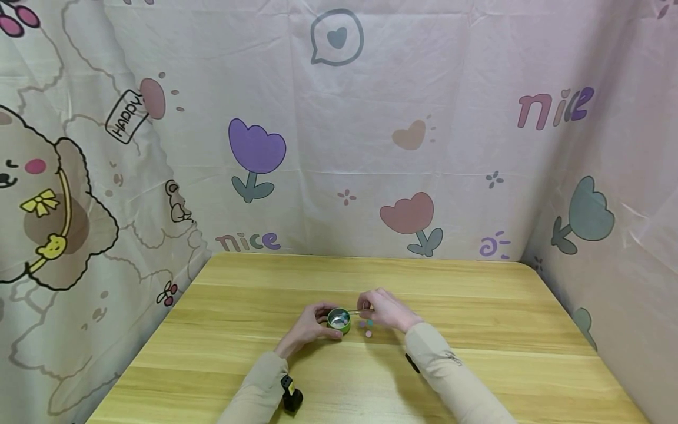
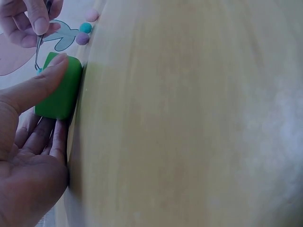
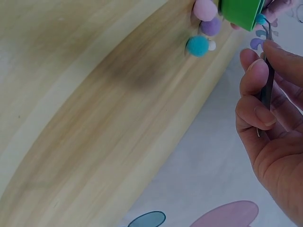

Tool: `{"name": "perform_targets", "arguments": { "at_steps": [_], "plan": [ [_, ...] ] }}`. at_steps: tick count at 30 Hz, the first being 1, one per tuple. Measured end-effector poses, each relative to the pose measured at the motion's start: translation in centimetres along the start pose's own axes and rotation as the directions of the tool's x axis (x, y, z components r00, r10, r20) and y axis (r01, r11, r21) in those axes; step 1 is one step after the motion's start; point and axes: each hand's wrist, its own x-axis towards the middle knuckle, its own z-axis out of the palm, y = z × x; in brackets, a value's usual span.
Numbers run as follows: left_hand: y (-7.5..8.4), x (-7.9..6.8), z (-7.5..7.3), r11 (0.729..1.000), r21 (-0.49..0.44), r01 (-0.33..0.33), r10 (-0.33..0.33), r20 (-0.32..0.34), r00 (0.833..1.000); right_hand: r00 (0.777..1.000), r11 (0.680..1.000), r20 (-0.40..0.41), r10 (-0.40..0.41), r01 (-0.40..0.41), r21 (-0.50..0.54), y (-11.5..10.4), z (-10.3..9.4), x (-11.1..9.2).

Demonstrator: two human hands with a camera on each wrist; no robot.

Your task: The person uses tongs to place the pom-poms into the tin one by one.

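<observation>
A small green cup (image 1: 338, 331) with a shiny inside stands on the table, and several small pale and teal things show within it. My left hand (image 1: 311, 325) holds it from the side, thumb at the front and fingers behind. In my right hand (image 1: 388, 310) is a pair of metal tweezers (image 3: 268, 78), pinched between thumb and fingers. Their tips grip a small teal pom-pom (image 3: 260, 19) at the cup's rim. Just right of the cup lie a pink pom-pom (image 3: 205, 9), a purple pom-pom (image 3: 210, 26), a larger teal pom-pom (image 3: 197, 46) and a tiny white ball (image 3: 212, 45).
The light wooden table (image 1: 238, 377) runs back to a printed cloth (image 1: 339, 118), which also hangs along both sides. A black wrist device (image 1: 291, 396) is strapped on the left sleeve.
</observation>
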Motion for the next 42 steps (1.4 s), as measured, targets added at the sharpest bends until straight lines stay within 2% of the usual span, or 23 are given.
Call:
{"name": "perform_targets", "arguments": {
  "at_steps": [19,42],
  "plan": [
    [-0.15,0.03,-0.13,0.999,-0.012,-0.032,0.033,0.023,0.999,1.000,1.000,0.010,0.007,-0.007,-0.001,-0.14,0.09,0.15],
    [0.04,-0.08,-0.06,1.000,-0.004,-0.014,0.014,0.012,1.000,1.000,1.000,-0.006,0.017,-0.017,0.013,0.25,-0.02,-0.57]
  ]
}}
